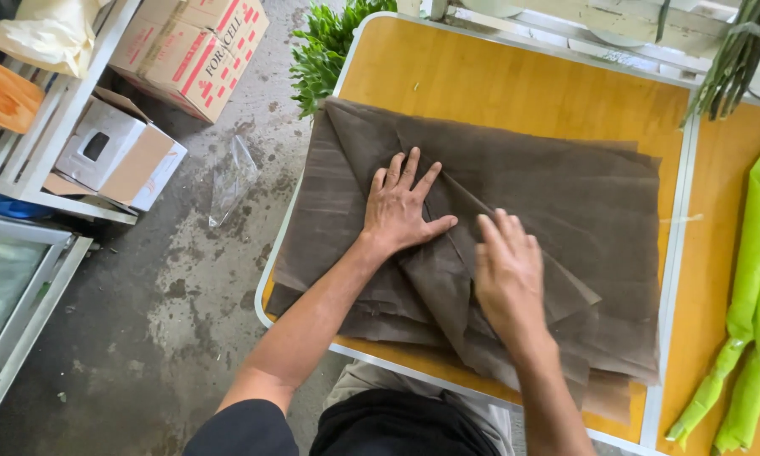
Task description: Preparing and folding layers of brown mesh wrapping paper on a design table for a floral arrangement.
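The left hand (403,209) presses flat, fingers spread, on brown wrapping paper (565,186) covering the wooden table (515,84). The right hand (508,274) rests on a folded flap near the front edge. Green wrapping (755,295) lies at the right edge.

Both arms bare, reaching forward from the near edge. Left hand (402,208) is flat, palm down, fingers spread wide and thumb out to the side. Right hand (508,272) sits just beside it, fingers together, a bit blurred.
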